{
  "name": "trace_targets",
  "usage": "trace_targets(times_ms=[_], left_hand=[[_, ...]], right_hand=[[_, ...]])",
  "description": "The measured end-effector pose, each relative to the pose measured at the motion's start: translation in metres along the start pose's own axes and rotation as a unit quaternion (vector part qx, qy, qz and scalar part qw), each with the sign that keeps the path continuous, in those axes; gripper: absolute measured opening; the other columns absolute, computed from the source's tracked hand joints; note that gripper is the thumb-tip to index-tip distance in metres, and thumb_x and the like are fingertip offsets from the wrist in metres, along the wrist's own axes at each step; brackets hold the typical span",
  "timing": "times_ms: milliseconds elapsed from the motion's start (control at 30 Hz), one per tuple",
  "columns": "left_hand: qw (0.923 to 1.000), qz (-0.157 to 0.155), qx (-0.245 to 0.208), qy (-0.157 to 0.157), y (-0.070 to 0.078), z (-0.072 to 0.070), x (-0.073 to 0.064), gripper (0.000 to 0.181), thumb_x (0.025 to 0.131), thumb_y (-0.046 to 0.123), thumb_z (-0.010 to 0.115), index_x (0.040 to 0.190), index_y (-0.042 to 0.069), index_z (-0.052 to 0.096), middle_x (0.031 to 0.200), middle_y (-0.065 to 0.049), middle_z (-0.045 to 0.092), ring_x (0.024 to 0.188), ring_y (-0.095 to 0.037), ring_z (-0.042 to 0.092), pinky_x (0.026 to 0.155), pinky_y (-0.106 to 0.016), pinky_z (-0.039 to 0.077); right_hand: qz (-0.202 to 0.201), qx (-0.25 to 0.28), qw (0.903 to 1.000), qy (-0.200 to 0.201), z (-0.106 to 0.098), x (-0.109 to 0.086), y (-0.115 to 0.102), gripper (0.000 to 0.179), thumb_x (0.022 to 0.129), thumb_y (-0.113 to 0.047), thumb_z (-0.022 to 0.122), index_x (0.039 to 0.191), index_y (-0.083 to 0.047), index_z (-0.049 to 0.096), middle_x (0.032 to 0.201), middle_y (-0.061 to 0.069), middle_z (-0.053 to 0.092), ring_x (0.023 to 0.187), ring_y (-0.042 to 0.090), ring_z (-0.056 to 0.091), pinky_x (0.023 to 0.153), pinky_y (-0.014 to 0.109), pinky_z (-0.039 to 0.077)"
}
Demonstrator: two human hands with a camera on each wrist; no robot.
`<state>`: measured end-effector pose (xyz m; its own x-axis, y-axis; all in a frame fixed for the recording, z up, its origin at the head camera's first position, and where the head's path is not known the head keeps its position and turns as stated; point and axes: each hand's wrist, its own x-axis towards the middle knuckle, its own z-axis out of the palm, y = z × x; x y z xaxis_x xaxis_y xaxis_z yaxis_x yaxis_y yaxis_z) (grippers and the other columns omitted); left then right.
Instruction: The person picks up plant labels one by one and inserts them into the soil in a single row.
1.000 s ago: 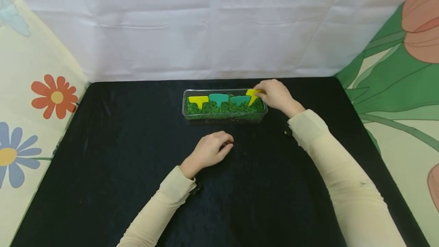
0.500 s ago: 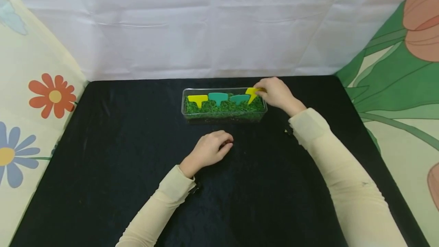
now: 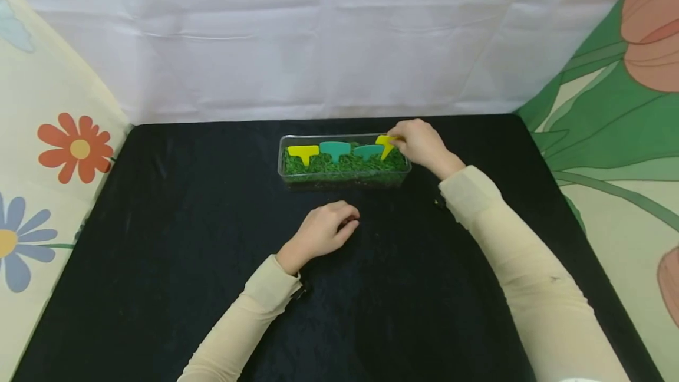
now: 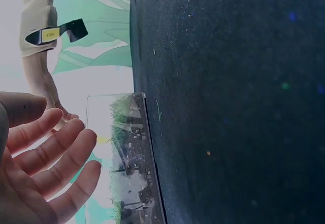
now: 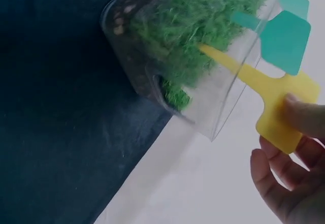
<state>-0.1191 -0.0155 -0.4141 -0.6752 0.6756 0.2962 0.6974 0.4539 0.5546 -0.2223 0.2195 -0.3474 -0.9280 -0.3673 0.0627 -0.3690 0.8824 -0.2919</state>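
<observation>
A clear plastic planter box (image 3: 345, 177) full of short green grass (image 3: 342, 165) stands at the back of the table. My right hand (image 3: 423, 141) pinches the head of a yellow T-shaped plant label (image 5: 285, 107) at the box's right end. In the right wrist view the label's pointed stem slants down into the grass. Two teal plant labels (image 3: 335, 150) and another yellow plant label (image 3: 303, 153) stand in the grass to the left. My left hand (image 3: 326, 230) rests on the table in front of the box, fingers loosely curled, holding nothing.
Black cloth (image 3: 185, 240) covers the table. A white sheet (image 3: 228, 40) hangs close behind the box. Flower-printed panels (image 3: 79, 149) flank both sides. Dark soil with pale specks (image 4: 136, 163) shows through the box wall in the left wrist view.
The right hand keeps its pinch on the yellow label at the same end of the box. The whole head view has shifted slightly; the left hand stays in place.
</observation>
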Motion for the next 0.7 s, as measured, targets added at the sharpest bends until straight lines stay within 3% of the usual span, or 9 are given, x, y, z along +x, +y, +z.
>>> trace_targets(times_ms=[233, 700], left_hand=[[1.0, 0.005, -0.002, -0.003, 0.001, -0.001, 0.0, 0.012, 0.089, 0.013, 0.057, 0.096, 0.007, 0.065, 0.084, 0.0, 0.061, 0.069, -0.009, 0.055, 0.06, -0.023, 0.045], [1.0, -0.002, -0.002, -0.001, 0.001, -0.004, -0.002, 0.012, 0.089, 0.012, 0.057, 0.097, 0.007, 0.065, 0.085, 0.0, 0.061, 0.07, -0.009, 0.056, 0.06, -0.024, 0.046]], right_hand=[[-0.002, 0.0, 1.0, -0.001, 0.001, 0.001, -0.002, 0.021, 0.088, -0.007, 0.058, 0.106, 0.001, 0.066, 0.099, 0.018, 0.063, 0.085, 0.031, 0.059, 0.075, 0.042, 0.047], [-0.014, -0.007, 0.9999, 0.003, -0.017, -0.006, 0.003, 0.022, 0.088, -0.007, 0.059, 0.107, 0.002, 0.064, 0.101, 0.02, 0.063, 0.086, 0.033, 0.059, 0.076, 0.044, 0.046]])
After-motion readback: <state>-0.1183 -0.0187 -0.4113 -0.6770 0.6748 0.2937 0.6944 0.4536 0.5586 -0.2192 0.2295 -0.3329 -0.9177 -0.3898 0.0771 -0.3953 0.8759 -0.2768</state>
